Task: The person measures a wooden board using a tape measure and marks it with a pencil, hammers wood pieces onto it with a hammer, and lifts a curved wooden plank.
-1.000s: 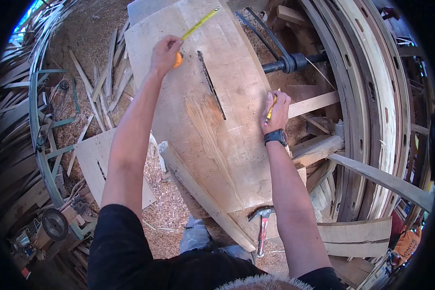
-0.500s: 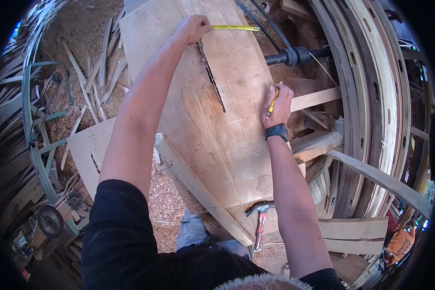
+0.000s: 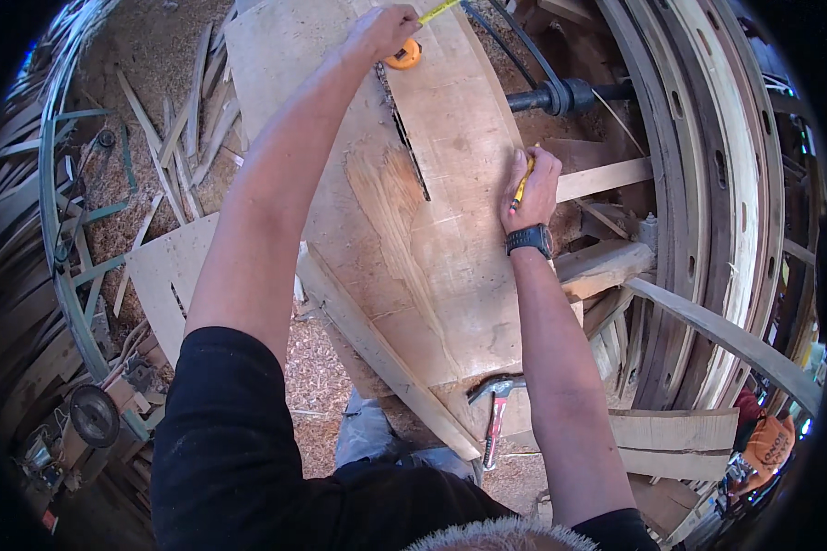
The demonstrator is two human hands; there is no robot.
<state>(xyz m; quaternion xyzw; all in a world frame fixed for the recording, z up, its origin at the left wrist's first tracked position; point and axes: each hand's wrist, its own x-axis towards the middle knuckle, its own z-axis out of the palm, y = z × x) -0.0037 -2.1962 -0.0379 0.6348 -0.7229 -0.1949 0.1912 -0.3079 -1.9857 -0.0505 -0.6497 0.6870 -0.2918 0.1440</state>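
Observation:
Reaching over the far part of the worn plywood tabletop (image 3: 469, 303), my left hand (image 3: 383, 35) is closed on a tape measure (image 3: 404, 55) with an orange case. Its yellow blade (image 3: 439, 10) sticks out to the upper right. My right hand (image 3: 537, 186) rests at the right edge of the tabletop, fingers curled around a yellow pencil (image 3: 521, 186). Between the hands, a long dark slot (image 3: 409, 147) runs through the wood, beside a pale scraped patch (image 3: 386, 202).
A claw hammer (image 3: 496, 409) lies near my body, beside a long wooden strip (image 3: 377, 344). Tall curved boards (image 3: 708, 184) stand at the right, past a dark shaft with a belt (image 3: 570, 95). Wood offcuts (image 3: 198, 110) and shavings litter the floor at left.
My left hand has moved slightly away from me and turned, bringing the orange case into view. The yellow blade now angles up to the right. My right hand has barely moved.

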